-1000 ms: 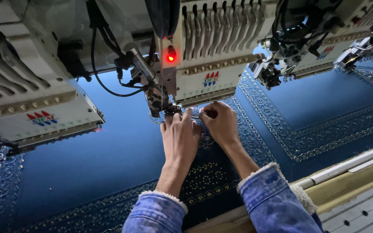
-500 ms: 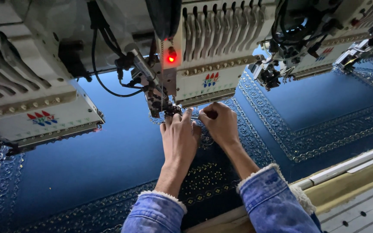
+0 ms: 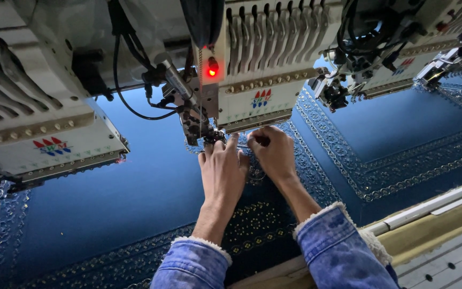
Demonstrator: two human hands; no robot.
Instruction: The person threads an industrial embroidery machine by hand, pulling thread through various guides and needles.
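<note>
Head view: your left hand (image 3: 223,174) lies flat on the blue fabric (image 3: 151,192), fingers together and reaching the needle assembly (image 3: 204,131) of the middle embroidery head (image 3: 258,80). Your right hand (image 3: 274,155) is curled just beside it, fingertips apparently pinching something too small to identify. Judge the fabric soft, light and stretched taut; press on it flat, do not tug. Needle parts look thin and fragile. Open room lies left and right; the frame rail (image 3: 434,203) bounds the near edge.
</note>
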